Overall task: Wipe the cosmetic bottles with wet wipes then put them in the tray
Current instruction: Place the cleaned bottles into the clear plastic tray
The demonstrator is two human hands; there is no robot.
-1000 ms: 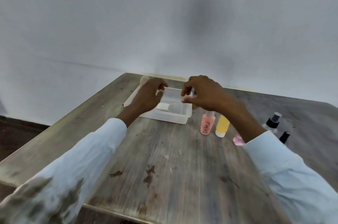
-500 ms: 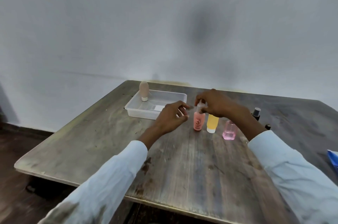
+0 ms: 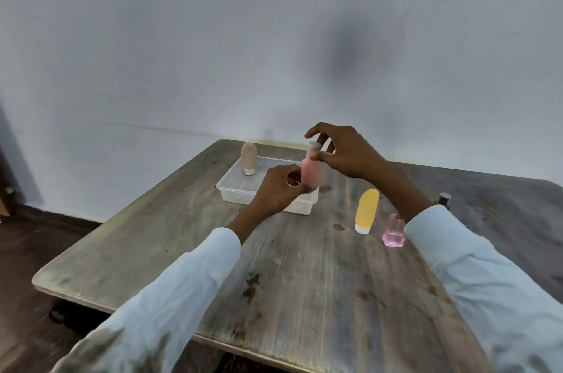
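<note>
Pink plastic, light and probably slick when wet: the pink bottle (image 3: 311, 172) hangs above the tray (image 3: 234, 189), pinched at its cap by the right hand (image 3: 344, 153); the left hand (image 3: 278, 189) grips its base, a steadier hold.

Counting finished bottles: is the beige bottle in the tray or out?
In. The beige bottle stands cap-down inside the clear tray, at its far left corner.
</note>
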